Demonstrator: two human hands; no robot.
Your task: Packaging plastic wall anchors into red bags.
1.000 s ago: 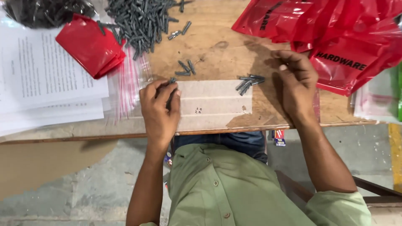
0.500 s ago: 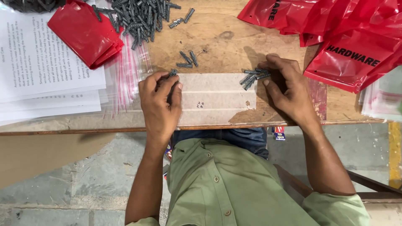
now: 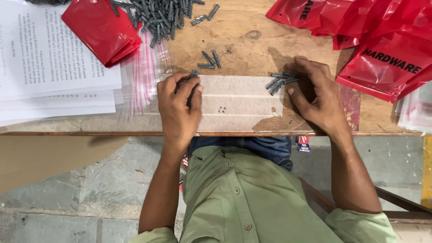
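Small bunch of grey screws (image 3: 281, 81) lies on wooden table (image 3: 252, 40).

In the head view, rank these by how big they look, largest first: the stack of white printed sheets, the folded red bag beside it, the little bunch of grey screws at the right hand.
1. Stack of white printed sheets, partly cut off by the frame.
2. Folded red bag.
3. Bunch of grey screws at the right hand.
All lie on the same table, so nearness hardly matters.

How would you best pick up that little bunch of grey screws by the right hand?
Probably pinch the small bunch of grey screws across its middle, coming from above: the pieces lie flat, nearly parallel, on the wooden table, with the right hand already at their right end.
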